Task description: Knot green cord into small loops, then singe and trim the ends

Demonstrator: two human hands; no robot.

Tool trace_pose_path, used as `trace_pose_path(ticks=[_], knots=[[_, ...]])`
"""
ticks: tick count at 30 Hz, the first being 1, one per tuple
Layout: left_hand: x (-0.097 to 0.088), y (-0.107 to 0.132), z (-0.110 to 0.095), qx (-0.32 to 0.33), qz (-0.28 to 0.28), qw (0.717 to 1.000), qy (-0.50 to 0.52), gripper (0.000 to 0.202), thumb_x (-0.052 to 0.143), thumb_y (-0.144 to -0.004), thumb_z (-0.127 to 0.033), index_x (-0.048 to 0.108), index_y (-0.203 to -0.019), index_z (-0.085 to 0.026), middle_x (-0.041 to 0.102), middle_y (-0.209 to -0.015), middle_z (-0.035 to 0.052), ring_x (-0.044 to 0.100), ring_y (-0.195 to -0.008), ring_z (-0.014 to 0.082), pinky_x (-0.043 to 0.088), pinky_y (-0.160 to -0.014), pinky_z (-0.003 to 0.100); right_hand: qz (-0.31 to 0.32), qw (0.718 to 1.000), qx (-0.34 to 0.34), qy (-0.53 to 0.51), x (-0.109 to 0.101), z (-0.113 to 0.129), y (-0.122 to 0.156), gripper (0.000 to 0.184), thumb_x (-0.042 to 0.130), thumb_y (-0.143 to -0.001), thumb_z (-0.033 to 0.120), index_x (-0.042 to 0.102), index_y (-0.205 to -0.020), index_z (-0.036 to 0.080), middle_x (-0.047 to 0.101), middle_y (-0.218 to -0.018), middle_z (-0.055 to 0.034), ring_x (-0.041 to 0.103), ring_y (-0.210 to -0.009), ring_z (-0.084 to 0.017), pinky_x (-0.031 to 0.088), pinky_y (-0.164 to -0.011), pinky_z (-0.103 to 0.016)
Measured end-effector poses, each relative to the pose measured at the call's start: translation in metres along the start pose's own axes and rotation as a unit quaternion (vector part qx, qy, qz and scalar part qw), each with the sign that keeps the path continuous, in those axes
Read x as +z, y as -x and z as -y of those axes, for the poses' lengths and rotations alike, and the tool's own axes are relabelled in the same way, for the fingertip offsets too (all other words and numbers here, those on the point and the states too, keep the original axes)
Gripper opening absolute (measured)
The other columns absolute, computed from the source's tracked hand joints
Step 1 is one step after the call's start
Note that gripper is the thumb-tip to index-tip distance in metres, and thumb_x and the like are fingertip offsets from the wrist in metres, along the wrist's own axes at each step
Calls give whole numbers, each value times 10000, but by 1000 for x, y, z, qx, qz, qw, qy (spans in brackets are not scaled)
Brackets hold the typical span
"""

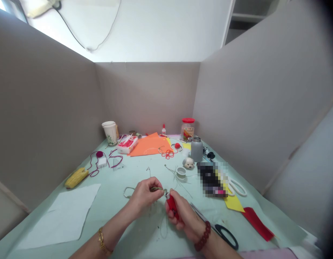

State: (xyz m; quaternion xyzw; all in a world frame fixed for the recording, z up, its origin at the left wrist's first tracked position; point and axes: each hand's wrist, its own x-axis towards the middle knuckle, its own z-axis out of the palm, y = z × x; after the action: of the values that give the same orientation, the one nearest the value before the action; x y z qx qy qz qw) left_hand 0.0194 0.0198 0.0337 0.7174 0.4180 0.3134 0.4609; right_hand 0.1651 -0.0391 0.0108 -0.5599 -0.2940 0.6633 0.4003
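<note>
On my feed, the left hand (143,196) is closed in a pinch on a cord (157,189), its end at the red lighter (172,207) gripped firmly in the right hand (182,214); a flame there could singe fingers or cord; a careless wrist could catch the scissors (225,235) beside the right hand; no writing reads clearly.

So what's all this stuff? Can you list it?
paper cup: 1, white, back left
tissue pack: 1, white and red, beside the cup
orange paper: 1, orange, back middle
jar: 1, red lid, back right
flask: 1, grey, right of the orange paper
toy dog: 1, white, beside the flask
toy corn: 1, yellow, left
white paper: 1, white, front left
scissors: 2, one black-handled, front right; one white-handled, right
red paper: 1, red, front right
left hand: 1, pinching a twisted cord, gold bracelet
right hand: 1, gripping a red tool, red bead bracelet
</note>
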Motion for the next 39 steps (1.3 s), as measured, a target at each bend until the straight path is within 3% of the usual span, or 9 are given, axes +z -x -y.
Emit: trace_pose_path(ticks=[8, 23, 31, 39], knots=[[-1, 1, -2, 6, -2, 1000, -17, 99, 584, -724, -262, 582, -719, -163, 552, -620, -27, 438, -560, 103, 339, -530, 205, -5, 1000, 7, 1, 0, 0, 0, 498, 314, -880, 512, 503, -607, 140, 398, -496, 42, 318, -354, -23, 73, -349, -159], [-2, 5, -9, 58, -39, 993, -93, 79, 541, -764, -222, 590, -716, -183, 584, -656, -36, 484, -617, 114, 358, -584, 208, -10, 1000, -14, 14, 2, 2, 4, 587, 346, -836, 650, 501, -587, 141, 384, -500, 42, 305, -366, -24, 81, -342, -157], [0, 7, -8, 130, -55, 975, -172, 106, 512, -805, -169, 572, -724, -202, 574, -687, -45, 474, -633, 106, 339, -607, 208, 6, 1000, -3, -5, -2, -1, -2, 542, 339, -861, 592, 510, -613, 142, 399, -503, 40, 315, -359, -24, 76, -340, -157], [1, 8, -7, 154, -52, 965, -206, 112, 499, -836, -180, 559, -744, -202, 578, -723, -24, 506, -677, 125, 353, -630, 221, -2, 1000, -6, -3, 0, -1, -1, 512, 311, -887, 530, 498, -610, 143, 395, -493, 43, 311, -355, -24, 84, -347, -158]])
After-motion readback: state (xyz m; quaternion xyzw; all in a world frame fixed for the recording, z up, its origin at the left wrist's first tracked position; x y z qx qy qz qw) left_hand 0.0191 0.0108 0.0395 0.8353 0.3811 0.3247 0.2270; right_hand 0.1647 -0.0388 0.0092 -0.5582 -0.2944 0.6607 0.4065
